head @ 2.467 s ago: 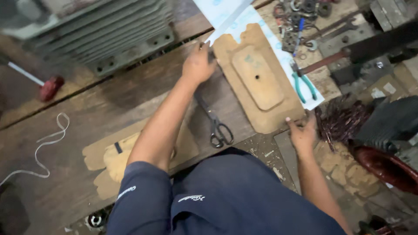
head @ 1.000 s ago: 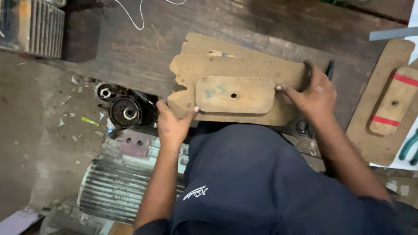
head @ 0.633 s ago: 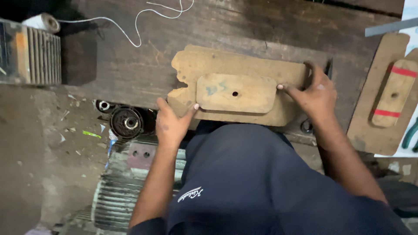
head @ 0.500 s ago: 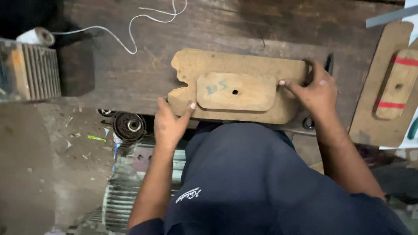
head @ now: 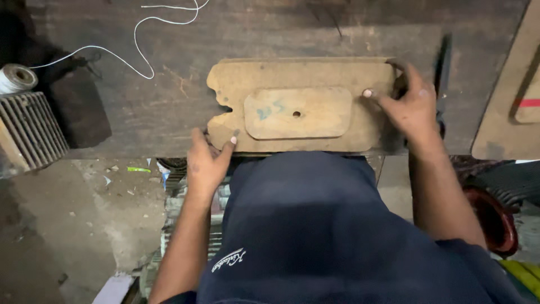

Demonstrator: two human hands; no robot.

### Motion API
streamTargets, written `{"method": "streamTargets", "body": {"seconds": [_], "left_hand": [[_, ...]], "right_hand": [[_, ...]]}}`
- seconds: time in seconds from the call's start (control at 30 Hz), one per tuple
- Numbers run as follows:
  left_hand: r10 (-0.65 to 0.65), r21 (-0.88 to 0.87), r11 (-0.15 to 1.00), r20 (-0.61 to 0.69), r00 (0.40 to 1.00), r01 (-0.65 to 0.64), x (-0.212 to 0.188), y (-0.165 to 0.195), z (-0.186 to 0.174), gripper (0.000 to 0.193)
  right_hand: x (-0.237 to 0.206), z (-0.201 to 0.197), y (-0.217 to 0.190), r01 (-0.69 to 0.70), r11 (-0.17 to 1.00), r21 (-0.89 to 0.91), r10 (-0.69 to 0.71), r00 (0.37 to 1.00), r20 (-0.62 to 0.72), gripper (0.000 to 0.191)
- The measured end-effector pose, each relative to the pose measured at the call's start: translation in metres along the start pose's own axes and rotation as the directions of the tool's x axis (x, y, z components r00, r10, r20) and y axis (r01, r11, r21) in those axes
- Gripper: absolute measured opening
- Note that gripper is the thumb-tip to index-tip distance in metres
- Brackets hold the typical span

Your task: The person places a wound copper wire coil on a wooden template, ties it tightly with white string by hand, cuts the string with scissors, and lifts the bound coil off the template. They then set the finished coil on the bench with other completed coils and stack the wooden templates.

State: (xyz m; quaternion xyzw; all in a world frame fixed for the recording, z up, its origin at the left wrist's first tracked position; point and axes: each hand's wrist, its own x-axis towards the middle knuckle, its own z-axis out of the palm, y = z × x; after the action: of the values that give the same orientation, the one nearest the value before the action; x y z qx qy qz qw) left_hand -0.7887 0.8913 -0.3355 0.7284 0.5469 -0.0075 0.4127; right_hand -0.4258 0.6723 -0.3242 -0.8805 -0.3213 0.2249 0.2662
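Nearest me, the dark blue shirt (head: 337, 236) fills the lower frame, both forearms reaching forward from it.

My left hand (head: 207, 163) grips the near-left corner of the cardboard template (head: 304, 107): fingers partly curled, the index fingertip pressed on its top face, the rest tucked at the near edge of the tabletop (head: 169, 90). My right hand (head: 410, 110) lies over the template's right end, fingers spread and bent, one fingertip touching the top beside the raised panel (head: 298, 112), thumb side hooked round the far-right corner. Whether that hand grips or only presses, I cannot tell.

The template lies flat on the dark wooden tabletop, at its near edge, directly ahead of me. It has a notched left end; the raised panel is a rounded rectangle with a small hole at centre.

Below left, concrete floor (head: 73, 225) with scraps. Left edge: a ribbed metal casing (head: 28, 132). Farther off, a spool (head: 16, 77) with white cord (head: 140, 45) snaking across the tabletop. Far right, another cardboard piece (head: 503, 101) with a red stripe.
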Motion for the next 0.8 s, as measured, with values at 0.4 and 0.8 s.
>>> {"method": "streamTargets", "body": {"seconds": [0.4,0.8], "left_hand": [[0.070,-0.037,0.997,0.061,0.996,-0.067,0.005,0.015,0.008,0.051],[0.093,0.031,0.995,0.010,0.996,-0.094,0.004,0.019,0.005,0.049]], "right_hand": [[0.006,-0.004,0.028,0.003,0.999,-0.037,-0.005,0.999,-0.054,0.060],[0.004,-0.001,0.024,-0.018,1.000,-0.009,0.018,1.000,-0.009,0.066]]}}
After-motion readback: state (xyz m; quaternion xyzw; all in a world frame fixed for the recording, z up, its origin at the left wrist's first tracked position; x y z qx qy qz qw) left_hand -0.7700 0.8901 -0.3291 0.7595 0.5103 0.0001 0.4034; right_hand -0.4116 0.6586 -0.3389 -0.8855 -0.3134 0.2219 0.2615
